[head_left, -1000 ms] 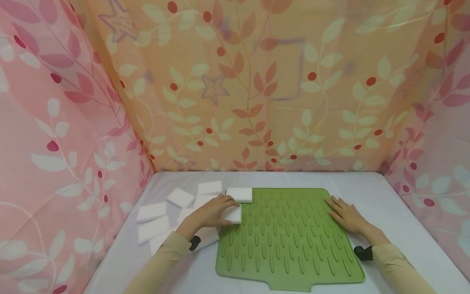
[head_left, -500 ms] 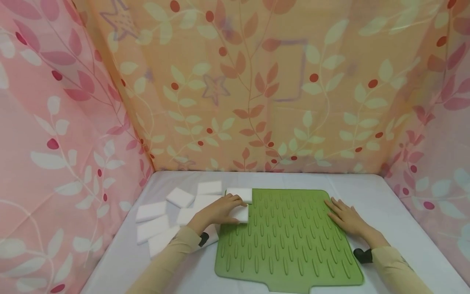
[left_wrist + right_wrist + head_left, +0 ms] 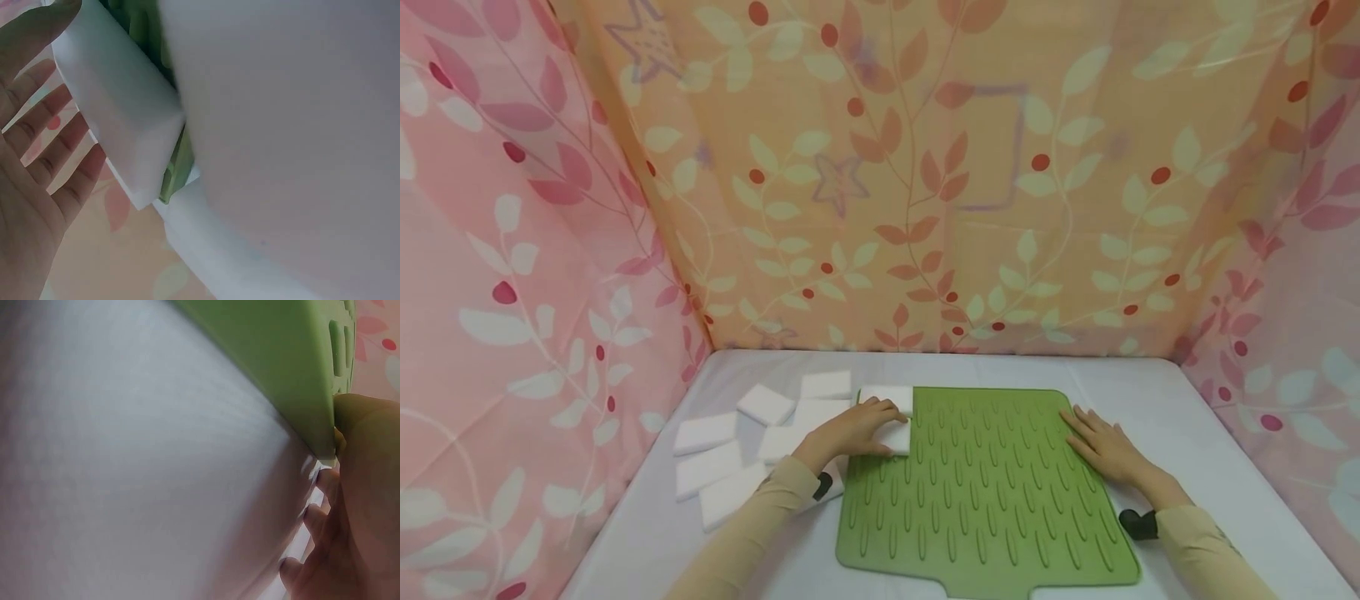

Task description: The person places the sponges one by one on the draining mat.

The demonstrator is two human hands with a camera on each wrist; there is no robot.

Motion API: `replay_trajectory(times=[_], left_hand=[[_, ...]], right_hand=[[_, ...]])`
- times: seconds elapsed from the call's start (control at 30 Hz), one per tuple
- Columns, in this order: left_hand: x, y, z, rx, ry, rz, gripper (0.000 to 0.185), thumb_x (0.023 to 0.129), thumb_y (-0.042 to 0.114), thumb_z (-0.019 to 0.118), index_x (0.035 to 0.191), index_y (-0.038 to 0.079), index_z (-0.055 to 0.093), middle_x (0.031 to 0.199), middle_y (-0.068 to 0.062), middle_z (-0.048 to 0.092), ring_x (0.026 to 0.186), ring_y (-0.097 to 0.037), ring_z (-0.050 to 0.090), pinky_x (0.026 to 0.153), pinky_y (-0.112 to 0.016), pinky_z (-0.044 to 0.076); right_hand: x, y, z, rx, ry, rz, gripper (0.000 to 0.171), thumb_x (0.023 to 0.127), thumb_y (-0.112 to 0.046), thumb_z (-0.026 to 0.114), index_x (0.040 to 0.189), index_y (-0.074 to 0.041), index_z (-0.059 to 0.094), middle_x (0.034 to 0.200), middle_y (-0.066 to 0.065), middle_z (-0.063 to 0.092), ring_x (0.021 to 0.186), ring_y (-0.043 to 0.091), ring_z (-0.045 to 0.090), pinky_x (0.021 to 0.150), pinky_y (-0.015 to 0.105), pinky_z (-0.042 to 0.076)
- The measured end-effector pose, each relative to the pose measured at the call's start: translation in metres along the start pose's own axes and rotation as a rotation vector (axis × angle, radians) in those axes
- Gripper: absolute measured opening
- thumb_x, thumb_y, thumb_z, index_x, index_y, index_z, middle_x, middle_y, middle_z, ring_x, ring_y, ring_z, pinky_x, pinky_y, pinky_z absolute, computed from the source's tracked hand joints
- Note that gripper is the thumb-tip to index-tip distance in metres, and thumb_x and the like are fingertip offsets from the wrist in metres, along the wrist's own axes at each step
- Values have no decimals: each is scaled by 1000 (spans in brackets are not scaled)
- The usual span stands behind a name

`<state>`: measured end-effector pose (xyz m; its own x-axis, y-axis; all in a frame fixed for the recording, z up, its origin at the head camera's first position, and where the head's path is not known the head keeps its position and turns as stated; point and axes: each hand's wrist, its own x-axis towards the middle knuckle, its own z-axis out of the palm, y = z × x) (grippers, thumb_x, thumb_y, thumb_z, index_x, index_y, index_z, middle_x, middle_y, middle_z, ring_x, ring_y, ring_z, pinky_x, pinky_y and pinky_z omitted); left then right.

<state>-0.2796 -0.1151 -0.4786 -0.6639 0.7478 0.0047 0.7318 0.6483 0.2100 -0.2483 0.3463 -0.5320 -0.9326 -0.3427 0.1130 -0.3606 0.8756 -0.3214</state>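
A green ribbed mat (image 3: 985, 483) lies on the white table. My left hand (image 3: 850, 429) holds a white sponge block (image 3: 897, 437) between thumb and fingers at the mat's left edge. The left wrist view shows this block (image 3: 119, 125) beside my fingers (image 3: 56, 144), with a sliver of the green mat (image 3: 170, 178) under it. Another white block (image 3: 887, 397) rests on the mat's far left corner, just beyond my fingers. My right hand (image 3: 1101, 446) lies flat on the mat's right edge. Up close, the right wrist view shows that mat edge (image 3: 269, 356) and my right hand (image 3: 362, 506).
Several loose white sponge blocks (image 3: 703, 433) are scattered on the table left of the mat. Floral curtains (image 3: 512, 292) wall in the left, back and right sides. Bare white tablecloth (image 3: 1187, 417) lies right of the mat.
My left hand has slid the white block a little to the right, further onto the mat. The right hand has stayed on the mat's right edge.
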Motion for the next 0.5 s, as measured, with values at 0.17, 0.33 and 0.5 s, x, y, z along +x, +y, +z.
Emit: replay_trajectory(times=[0.17,0.33,0.5], left_hand=[[3,-1,0,-17,-10,-14,54,81,38,70,129,20,52,129,3,50,116,-16,45,98,-32,41],[5,0,0,-31,-21,-24,53,81,36,70,129,20,52,130,3,49,117,-17,44,98,-32,40],[7,-2,1,-39,-18,-11,53,81,35,70,129,19,52,130,2,48,117,-17,44,98,-32,40]], right_hand=[[0,0,0,-4,9,-5,52,97,-30,46,140,-3,38,143,29,30,128,54,25,94,73,15],[0,0,0,-4,12,-10,51,97,-29,46,140,-2,38,143,30,31,128,54,24,94,73,16],[0,-1,-1,-2,7,-5,51,97,-29,46,140,-2,38,143,30,30,128,54,24,95,73,15]])
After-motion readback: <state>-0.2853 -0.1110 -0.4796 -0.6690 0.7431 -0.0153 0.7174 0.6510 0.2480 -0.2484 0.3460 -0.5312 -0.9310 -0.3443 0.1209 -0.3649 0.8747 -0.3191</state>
